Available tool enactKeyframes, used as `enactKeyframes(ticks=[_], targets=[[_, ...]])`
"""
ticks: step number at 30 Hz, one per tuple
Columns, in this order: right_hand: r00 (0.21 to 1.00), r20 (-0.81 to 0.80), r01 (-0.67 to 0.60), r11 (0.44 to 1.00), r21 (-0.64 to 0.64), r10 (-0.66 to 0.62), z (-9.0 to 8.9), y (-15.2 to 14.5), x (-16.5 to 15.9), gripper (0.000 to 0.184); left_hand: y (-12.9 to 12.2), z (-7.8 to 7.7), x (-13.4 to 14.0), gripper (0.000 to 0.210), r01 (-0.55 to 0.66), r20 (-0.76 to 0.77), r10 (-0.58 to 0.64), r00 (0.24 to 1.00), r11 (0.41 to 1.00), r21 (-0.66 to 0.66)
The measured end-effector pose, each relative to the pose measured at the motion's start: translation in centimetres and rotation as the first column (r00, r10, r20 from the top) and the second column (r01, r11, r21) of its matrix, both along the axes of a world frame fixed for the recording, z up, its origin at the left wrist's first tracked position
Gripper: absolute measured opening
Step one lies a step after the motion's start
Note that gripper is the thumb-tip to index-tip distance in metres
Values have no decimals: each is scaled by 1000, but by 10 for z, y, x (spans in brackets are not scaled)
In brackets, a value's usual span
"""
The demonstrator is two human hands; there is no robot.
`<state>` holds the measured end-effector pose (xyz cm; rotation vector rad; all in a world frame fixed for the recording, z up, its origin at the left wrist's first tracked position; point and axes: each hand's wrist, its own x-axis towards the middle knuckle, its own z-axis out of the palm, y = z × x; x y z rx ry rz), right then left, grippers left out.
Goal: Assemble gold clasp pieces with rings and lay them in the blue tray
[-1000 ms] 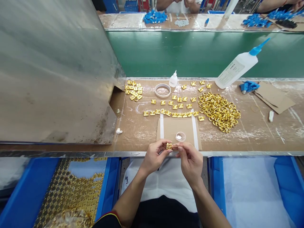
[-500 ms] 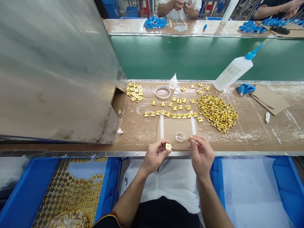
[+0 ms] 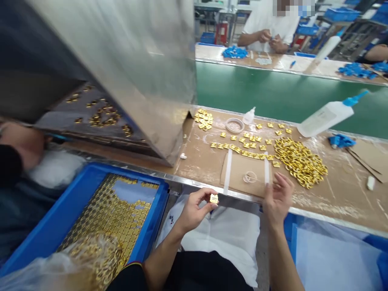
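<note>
My left hand (image 3: 194,210) pinches a small gold square piece (image 3: 214,198) between thumb and fingertips, just in front of the bench edge. My right hand (image 3: 278,198) is over the bench edge, fingers apart, with nothing visible in it. To its left, a thin stick (image 3: 254,180) leans in a small round clear dish (image 3: 246,178) on a taped cardboard pad (image 3: 239,169). Behind the pad, similar gold pieces (image 3: 248,154) stand in rows. A heap of gold rings (image 3: 300,161) lies beyond my right hand.
A metal housing (image 3: 157,81) rises at left. A large bottle (image 3: 324,119), a small bottle (image 3: 249,116) and a tape roll (image 3: 234,125) are on the bench. Blue trays flank my lap; the left tray (image 3: 87,178) holds gold pieces. A co-worker (image 3: 273,28) sits across the green belt (image 3: 273,89).
The view has swung left. My right hand has let go of the stick, leaving it in the dish, and moved back. My left hand still holds the gold piece, now farther from the dish.
</note>
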<state>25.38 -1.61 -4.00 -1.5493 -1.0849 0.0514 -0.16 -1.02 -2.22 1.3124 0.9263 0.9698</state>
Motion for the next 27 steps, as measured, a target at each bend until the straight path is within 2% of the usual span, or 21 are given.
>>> enactKeyframes(ticks=[2, 4, 5, 7, 9, 11, 13, 16, 18, 19, 20, 21, 24, 27], targets=[[989, -106, 107, 993, 54, -101, 3, -4, -2, 33, -5, 4, -10, 20, -45, -15, 45, 999, 999, 13], [984, -151, 111, 988, 109, -94, 11, -8, -8, 29, -11, 7, -22, 20, -98, -36, 99, 994, 995, 27], [990, -129, 66, 989, 131, -49, 18, -8, -13, 26, -15, 8, -28, 20, -121, -42, 122, 992, 992, 32], [995, 1, -101, 985, 141, 102, 33, -5, -30, 17, -23, 9, -40, 20, -164, -46, 165, 985, 986, 40], [942, 166, -311, 946, 96, 292, 52, 5, -54, 7, -31, 8, -54, 21, -201, -48, 203, 978, 978, 47], [827, 294, -511, 859, 37, 480, 72, 20, -88, 8, -38, 5, -69, 21, -240, -51, 242, 969, 970, 49], [658, 385, -691, 722, -33, 647, 92, 38, -129, 14, -45, 0, -84, 21, -290, -55, 293, 955, 956, 48], [375, 490, -820, 528, -222, 787, 118, 64, -205, 24, -53, -7, -106, 23, -368, -52, 369, 928, 929, 37], [213, 489, -761, 457, -460, 846, 134, 82, -258, 32, -56, -9, -118, 24, -414, -39, 415, 909, 910, 20], [173, 468, -660, 455, -598, 866, 140, 92, -284, 35, -58, -9, -124, 25, -434, -34, 434, 900, 901, 11], [180, 458, -527, 478, -702, 871, 145, 103, -306, 34, -59, -9, -130, 25, -454, -31, 453, 891, 891, 3], [213, 463, -464, 506, -727, 860, 149, 115, -326, 34, -61, -8, -136, 26, -473, -29, 473, 881, 881, -2], [287, 488, -360, 565, -742, 824, 149, 152, -365, 35, -67, -7, -150, 29, -527, -13, 527, 850, 850, -12], [319, 491, -273, 575, -772, 811, 140, 179, -378, 27, -74, -8, -161, 31, -574, 4, 575, 818, 818, -39]])
